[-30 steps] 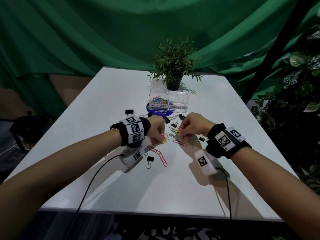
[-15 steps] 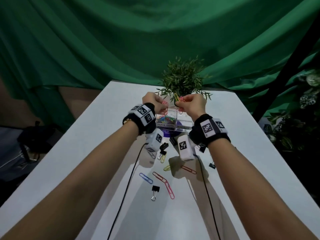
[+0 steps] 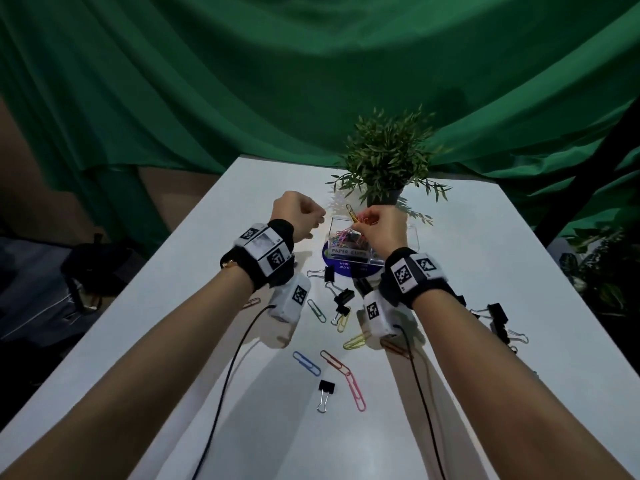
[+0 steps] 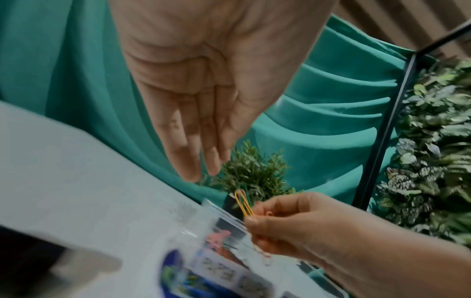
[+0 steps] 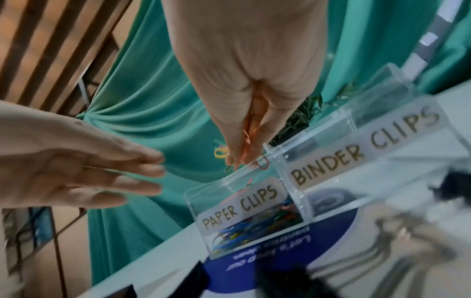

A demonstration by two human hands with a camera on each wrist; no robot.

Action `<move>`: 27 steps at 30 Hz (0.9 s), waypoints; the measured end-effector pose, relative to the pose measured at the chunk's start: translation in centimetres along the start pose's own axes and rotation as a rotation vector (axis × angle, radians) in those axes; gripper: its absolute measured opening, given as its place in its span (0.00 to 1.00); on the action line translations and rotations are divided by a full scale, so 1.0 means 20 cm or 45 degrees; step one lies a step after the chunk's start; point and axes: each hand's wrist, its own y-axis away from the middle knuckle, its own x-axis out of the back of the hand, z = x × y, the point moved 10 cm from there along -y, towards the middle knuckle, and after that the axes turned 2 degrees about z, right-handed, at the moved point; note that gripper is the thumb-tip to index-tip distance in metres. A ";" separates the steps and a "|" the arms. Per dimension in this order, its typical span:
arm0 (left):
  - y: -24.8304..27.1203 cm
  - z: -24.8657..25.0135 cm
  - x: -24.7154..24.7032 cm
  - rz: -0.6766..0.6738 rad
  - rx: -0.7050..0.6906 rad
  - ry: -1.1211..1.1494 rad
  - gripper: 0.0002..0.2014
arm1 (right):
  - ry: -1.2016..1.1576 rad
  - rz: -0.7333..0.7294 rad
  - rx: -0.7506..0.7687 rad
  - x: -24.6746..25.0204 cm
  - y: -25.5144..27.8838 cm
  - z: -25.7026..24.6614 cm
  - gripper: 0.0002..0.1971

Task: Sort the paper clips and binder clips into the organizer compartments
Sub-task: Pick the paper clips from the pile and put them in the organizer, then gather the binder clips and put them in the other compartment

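1. The desk (image 3: 485,271) is white, with a green drape behind it and a small potted plant (image 3: 388,161) at its far end.
2. The organizer (image 5: 293,201) is a clear plastic box with two compartments labelled "PAPER CLIPS" and "BINDER CLIPS"; it stands on a blue round mat (image 3: 343,268) just in front of the plant.
3. The paper-clip compartment – the left one – holds a tangle of coloured paper clips (image 3: 346,237).
4. The right hand (image 3: 381,226) hovers directly above that compartment, fingertips pinched on a small bunch of clips; a yellow paper clip (image 4: 243,203) sticks up out of the pinch, with pink ones beside it.
5. The left hand (image 3: 298,213) is raised just left of the organizer, apart from it; in the wrist views its fingers are straight and it holds nothing.
6. Loose on the desk nearer the person lie black binder clips (image 3: 341,296) and more paper clips – a blue paper clip (image 3: 306,363), a pink paper clip (image 3: 356,391) and a lone binder clip (image 3: 325,393) among them.
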 end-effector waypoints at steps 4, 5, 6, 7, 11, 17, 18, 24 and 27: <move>0.07 -0.12 0.14 -0.076 0.023 -0.278 0.10 | 0.229 -0.167 0.112 -0.05 0.01 -0.07 0.11; 0.08 -0.16 0.17 -0.117 0.053 -0.354 0.11 | 0.265 -0.192 0.137 -0.06 0.02 -0.09 0.11; 0.11 -0.20 0.19 -0.163 0.089 -0.429 0.12 | 0.292 -0.211 0.163 -0.06 0.03 -0.10 0.10; 0.13 -0.23 0.20 -0.205 0.125 -0.511 0.14 | 0.315 -0.226 0.184 -0.06 0.04 -0.11 0.10; 0.28 -0.29 0.26 -0.291 0.169 -0.912 0.20 | 0.401 -0.196 0.307 -0.02 0.11 -0.17 0.10; 0.53 -0.36 0.11 -0.552 0.183 -1.128 0.16 | 0.511 -0.263 0.542 -0.02 0.35 -0.27 0.11; 0.56 -0.36 0.06 -0.590 0.175 -1.125 0.18 | 0.531 -0.272 0.553 -0.01 0.39 -0.28 0.12; 0.77 -0.25 -0.31 -0.852 -0.081 -1.292 0.17 | 0.676 -0.335 0.540 0.09 0.52 -0.24 0.14; 0.90 -0.18 -0.44 -0.898 -0.198 -1.428 0.16 | 0.823 -0.459 0.518 0.11 0.59 -0.18 0.14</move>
